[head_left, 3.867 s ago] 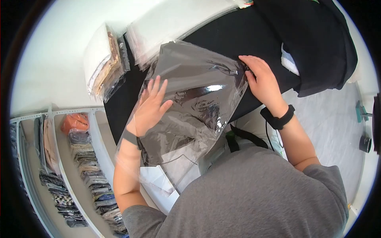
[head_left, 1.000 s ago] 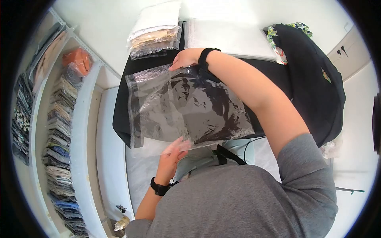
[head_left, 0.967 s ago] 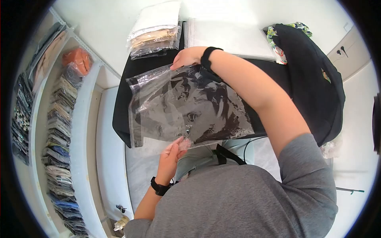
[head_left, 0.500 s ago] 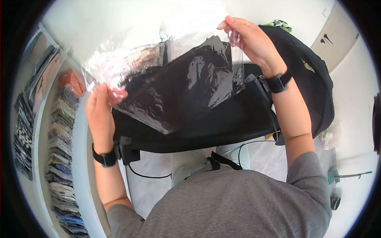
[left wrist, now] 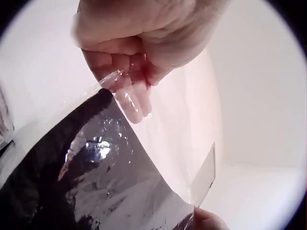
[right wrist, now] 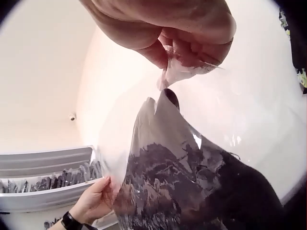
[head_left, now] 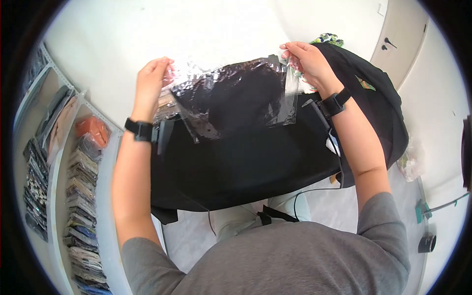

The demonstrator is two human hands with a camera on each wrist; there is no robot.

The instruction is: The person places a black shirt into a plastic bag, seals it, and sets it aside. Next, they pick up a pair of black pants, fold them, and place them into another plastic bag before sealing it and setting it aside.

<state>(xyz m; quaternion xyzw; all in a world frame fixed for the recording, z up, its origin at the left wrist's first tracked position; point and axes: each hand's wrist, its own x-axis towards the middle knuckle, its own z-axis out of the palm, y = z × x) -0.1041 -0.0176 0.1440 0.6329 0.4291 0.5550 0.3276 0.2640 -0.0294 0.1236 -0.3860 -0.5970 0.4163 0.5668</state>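
A clear plastic bag with a dark folded item inside (head_left: pixel 241 93) hangs stretched between both hands, above the black-covered table (head_left: pixel 236 162). The left hand (head_left: pixel 153 81) pinches its upper left corner, and the right hand (head_left: pixel 307 61) pinches the upper right corner. In the left wrist view the left hand (left wrist: pixel 139 43) has clear film between thumb and fingers, with the dark item (left wrist: pixel 105 163) below. In the right wrist view the right hand (right wrist: pixel 177 28) grips bunched film above the dark item (right wrist: pixel 177 167).
Wrapped garments (head_left: pixel 167 108) are stacked behind the bag's left side. Shelves of bagged clothes (head_left: pixel 81 211) stand at the left, with an orange bundle (head_left: pixel 92 132) on top. Black cloth (head_left: pixel 364 103) is heaped at the table's right end. A cable (head_left: pixel 319 190) runs by the table's front edge.
The bag has gone from lying on the table to being held up by both hands. Since half a second ago the left hand has moved up and inward, levelling the bag's top.
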